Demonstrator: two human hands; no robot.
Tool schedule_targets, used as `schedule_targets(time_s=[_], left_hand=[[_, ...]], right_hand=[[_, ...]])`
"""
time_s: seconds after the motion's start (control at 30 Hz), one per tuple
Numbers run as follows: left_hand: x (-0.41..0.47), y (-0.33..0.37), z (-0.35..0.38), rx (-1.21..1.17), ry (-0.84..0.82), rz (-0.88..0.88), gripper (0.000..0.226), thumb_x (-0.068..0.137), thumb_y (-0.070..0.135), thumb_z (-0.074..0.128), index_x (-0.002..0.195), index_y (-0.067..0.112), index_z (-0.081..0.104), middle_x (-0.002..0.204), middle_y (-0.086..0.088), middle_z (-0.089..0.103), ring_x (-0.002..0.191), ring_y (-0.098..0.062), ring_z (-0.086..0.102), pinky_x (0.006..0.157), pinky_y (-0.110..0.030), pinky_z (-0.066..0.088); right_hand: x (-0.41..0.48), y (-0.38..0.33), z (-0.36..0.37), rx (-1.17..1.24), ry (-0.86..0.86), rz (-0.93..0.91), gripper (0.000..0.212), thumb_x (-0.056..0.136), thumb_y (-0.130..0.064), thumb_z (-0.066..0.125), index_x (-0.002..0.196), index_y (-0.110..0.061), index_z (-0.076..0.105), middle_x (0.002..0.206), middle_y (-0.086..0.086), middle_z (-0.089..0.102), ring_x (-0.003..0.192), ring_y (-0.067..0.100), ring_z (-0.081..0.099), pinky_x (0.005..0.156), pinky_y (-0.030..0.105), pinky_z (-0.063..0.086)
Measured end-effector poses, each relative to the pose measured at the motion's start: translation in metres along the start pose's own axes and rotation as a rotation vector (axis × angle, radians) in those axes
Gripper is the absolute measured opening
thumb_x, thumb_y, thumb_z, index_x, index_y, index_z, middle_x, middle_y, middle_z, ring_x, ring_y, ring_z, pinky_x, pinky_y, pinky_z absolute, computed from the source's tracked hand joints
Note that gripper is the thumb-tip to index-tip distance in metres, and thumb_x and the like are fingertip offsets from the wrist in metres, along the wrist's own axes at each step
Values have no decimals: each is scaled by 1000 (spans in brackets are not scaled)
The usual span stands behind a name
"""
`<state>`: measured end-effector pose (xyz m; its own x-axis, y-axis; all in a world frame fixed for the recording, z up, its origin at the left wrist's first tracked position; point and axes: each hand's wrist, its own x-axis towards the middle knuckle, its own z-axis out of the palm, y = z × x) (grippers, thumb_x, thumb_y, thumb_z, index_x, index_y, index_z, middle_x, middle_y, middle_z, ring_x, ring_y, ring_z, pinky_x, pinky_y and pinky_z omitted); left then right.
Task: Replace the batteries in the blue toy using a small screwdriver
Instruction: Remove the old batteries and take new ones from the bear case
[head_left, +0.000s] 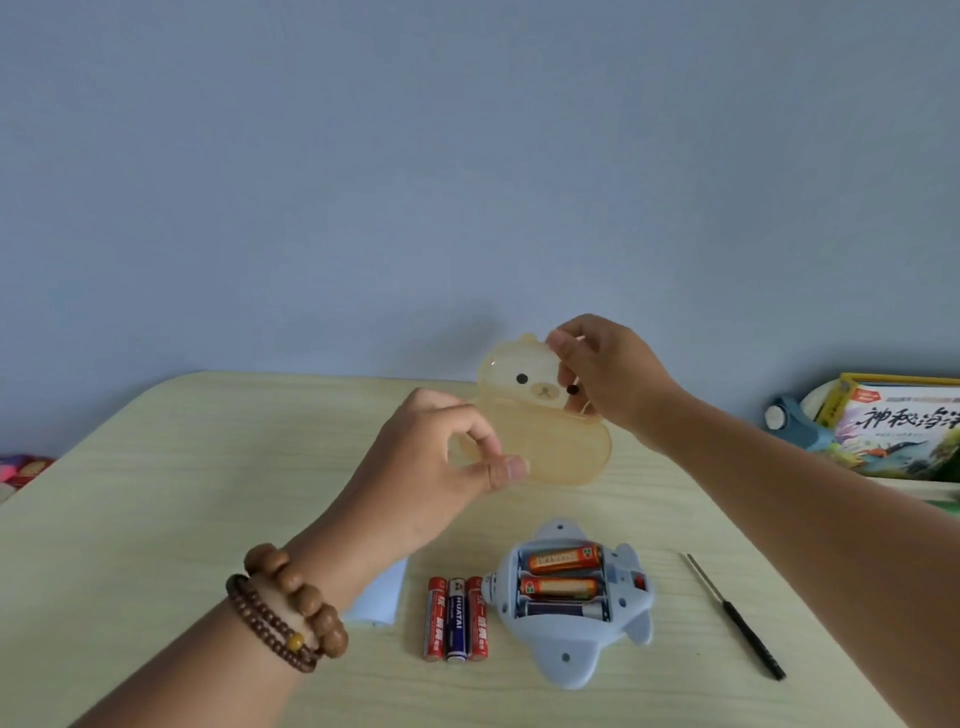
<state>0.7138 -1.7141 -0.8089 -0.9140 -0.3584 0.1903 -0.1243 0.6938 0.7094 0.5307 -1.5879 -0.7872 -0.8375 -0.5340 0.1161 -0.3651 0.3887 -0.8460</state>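
Bear-face case (550, 447) mid-frame, off table (156, 493), well apart from blue toy (566, 649) below. L hand (441, 467) pinches its lower-left edge; R hand (608, 379) pinches lid (511, 371) at upper-right edge.

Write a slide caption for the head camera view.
Left hand and right hand hold a translucent amber bear-faced case beyond the open pale-blue toy, three loose batteries and black screwdriver.

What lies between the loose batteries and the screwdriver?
The blue toy, lying with its battery compartment open; the head view shows it.
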Motion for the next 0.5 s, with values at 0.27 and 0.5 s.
schedule_targets(time_s=[0.27, 0.5], left_hand=[[1, -10, 12, 34, -67, -51, 30, 54, 54, 90, 67, 31, 76, 109, 19, 49, 88, 6, 48, 78, -18, 38], [1, -14, 9, 90, -158, -41, 39, 54, 55, 91, 83, 37, 73, 108, 22, 46, 89, 5, 48, 77, -18, 41]], right_hand=[[0, 31, 31, -169, -94, -4, 23, 103, -25, 48, 95, -23, 70, 84, 3, 76, 64, 9, 62, 55, 23, 46], [-3, 33, 36, -347, -100, -87, 25, 102, -27, 50, 97, -24, 74, 87, -8, 66, 77, 16, 64, 69, 35, 53]])
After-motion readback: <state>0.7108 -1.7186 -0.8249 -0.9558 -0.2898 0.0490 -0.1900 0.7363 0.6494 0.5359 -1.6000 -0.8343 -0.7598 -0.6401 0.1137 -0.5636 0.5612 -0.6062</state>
